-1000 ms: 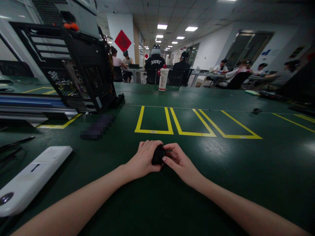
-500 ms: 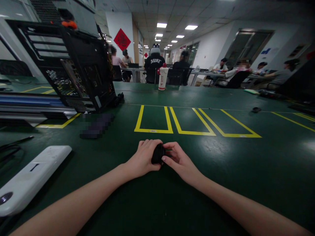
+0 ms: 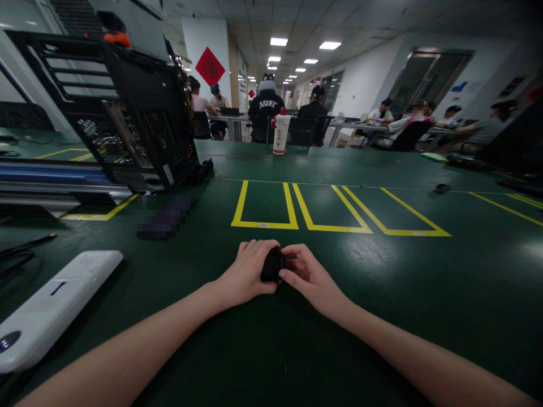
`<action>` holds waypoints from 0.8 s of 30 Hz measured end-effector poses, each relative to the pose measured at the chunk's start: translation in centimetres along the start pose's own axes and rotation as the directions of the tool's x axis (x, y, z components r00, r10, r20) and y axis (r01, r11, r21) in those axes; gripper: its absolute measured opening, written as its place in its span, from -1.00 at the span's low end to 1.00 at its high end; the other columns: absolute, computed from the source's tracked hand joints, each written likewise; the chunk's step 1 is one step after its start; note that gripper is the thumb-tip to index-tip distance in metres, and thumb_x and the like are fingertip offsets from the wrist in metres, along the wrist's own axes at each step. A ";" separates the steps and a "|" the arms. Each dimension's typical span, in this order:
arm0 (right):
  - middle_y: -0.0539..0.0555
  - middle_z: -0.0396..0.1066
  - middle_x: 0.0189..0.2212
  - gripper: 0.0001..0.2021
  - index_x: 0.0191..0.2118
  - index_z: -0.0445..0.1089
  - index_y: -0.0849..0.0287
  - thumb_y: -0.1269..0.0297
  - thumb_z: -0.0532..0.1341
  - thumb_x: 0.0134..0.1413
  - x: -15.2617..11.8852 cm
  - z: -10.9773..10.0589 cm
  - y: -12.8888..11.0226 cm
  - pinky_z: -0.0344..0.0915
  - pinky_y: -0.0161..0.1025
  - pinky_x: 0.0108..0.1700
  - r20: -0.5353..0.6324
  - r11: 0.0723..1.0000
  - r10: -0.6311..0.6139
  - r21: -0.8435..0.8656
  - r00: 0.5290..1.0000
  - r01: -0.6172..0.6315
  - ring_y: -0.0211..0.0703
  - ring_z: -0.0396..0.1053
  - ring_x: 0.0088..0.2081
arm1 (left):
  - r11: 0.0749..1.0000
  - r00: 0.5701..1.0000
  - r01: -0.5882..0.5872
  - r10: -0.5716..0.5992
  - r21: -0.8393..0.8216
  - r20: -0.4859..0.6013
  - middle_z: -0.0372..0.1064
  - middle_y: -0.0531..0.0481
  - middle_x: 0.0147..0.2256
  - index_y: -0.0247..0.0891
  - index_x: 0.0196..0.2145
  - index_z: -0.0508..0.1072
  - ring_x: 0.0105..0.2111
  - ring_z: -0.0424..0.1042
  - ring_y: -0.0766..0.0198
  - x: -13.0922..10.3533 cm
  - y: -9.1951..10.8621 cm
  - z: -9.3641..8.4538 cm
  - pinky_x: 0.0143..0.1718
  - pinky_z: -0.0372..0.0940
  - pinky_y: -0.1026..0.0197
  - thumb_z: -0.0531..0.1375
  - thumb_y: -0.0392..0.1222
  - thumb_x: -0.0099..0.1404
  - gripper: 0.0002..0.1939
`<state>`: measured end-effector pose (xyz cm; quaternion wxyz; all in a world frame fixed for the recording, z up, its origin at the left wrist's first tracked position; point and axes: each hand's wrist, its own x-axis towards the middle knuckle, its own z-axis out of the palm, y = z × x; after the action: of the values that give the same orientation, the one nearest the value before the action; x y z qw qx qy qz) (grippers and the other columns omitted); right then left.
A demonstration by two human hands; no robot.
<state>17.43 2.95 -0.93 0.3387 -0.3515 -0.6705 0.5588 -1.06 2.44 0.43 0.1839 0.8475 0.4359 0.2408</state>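
A small black object (image 3: 270, 267), too dark to name by kind, is held between my hands low over the green table (image 3: 203, 350). My left hand (image 3: 246, 268) wraps round its left side, with the thumb on the near edge and the fingers over the far side. On its right edge, the fingertips and thumb of my right hand (image 3: 309, 277) pinch it. Part of the object is hidden by my left fingers. Beyond my hands, yellow tape (image 3: 265, 225) marks several outlined areas on the tabletop.
Left of my arms lies a long white device (image 3: 63, 299), with black cables (image 3: 21, 254) behind it. An open black computer case (image 3: 139, 113) stands at the back left. A white bottle (image 3: 280, 135) with a red top stands at the far edge. Several people sit beyond.
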 end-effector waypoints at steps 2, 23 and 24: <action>0.08 0.21 -0.04 -0.68 -0.02 0.14 0.06 0.31 0.14 0.09 0.0 0.0 -0.1 0.29 -0.05 -0.01 0.008 1.000 0.016 -0.027 1.000 -0.016 -0.11 0.26 -0.01 | 1.000 1.000 -0.002 0.002 -0.002 0.004 0.24 -0.07 -0.09 -0.17 0.00 0.11 -0.11 0.25 0.07 0.0 -0.1 0.1 -0.07 0.09 -0.01 0.24 -0.24 0.08 -0.45; 0.06 0.22 -0.08 -0.73 -0.09 0.15 0.07 0.36 0.15 0.07 -0.3 0.0 -0.2 0.29 -0.09 -0.01 0.048 0.996 -0.065 -0.058 0.997 0.068 -0.12 0.23 0.03 | 1.000 1.000 0.000 0.000 0.008 0.000 0.25 -0.08 -0.09 -0.19 0.00 0.11 -0.10 0.25 0.06 0.1 0.0 0.1 -0.06 0.08 -0.01 0.25 -0.27 0.04 -0.42; 0.05 0.22 -0.09 -0.74 -0.11 0.16 0.07 0.36 0.16 0.07 -0.3 0.0 -0.1 0.30 -0.10 -0.02 0.044 0.995 -0.082 -0.055 0.996 0.084 -0.13 0.25 0.01 | 1.000 1.000 -0.001 0.001 0.010 -0.003 0.25 -0.08 -0.09 -0.19 0.00 0.11 -0.10 0.25 0.06 0.1 0.0 0.2 -0.06 0.08 -0.01 0.25 -0.27 0.04 -0.41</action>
<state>17.56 2.71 -0.81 0.3375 -0.3208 -0.7071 0.5322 -0.94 2.51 0.28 0.1790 0.8483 0.4369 0.2399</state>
